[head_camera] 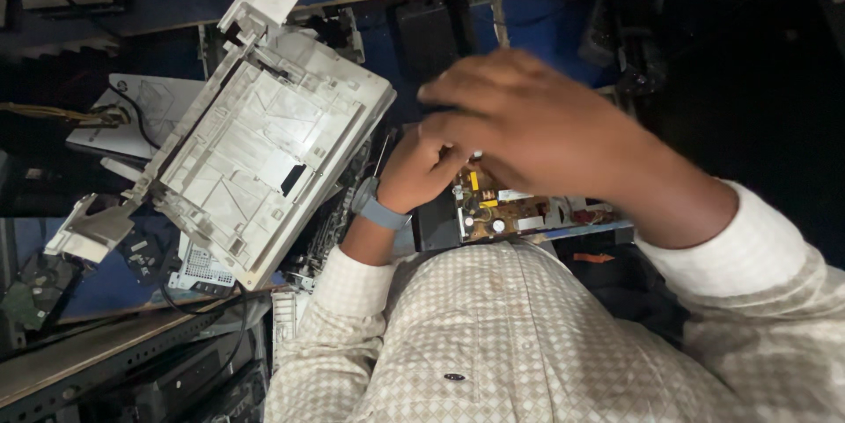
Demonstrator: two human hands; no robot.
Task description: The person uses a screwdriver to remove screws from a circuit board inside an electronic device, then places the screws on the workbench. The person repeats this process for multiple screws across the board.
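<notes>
The right hand (528, 128) hovers blurred, fingers loosely curled, over a brown circuit board (519, 212); whether it grips anything I cannot tell. The left hand (422, 168), closed, presses the board's edge, seemingly steadying it. 1 white printer casing (264, 132) crowds the left.

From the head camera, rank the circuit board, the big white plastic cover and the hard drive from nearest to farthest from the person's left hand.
1. Circuit board: just right of the left hand, almost touching.
2. White plastic cover: to the hand's left, on the bench.
3. Hard drive: far left edge, lowest.
</notes>
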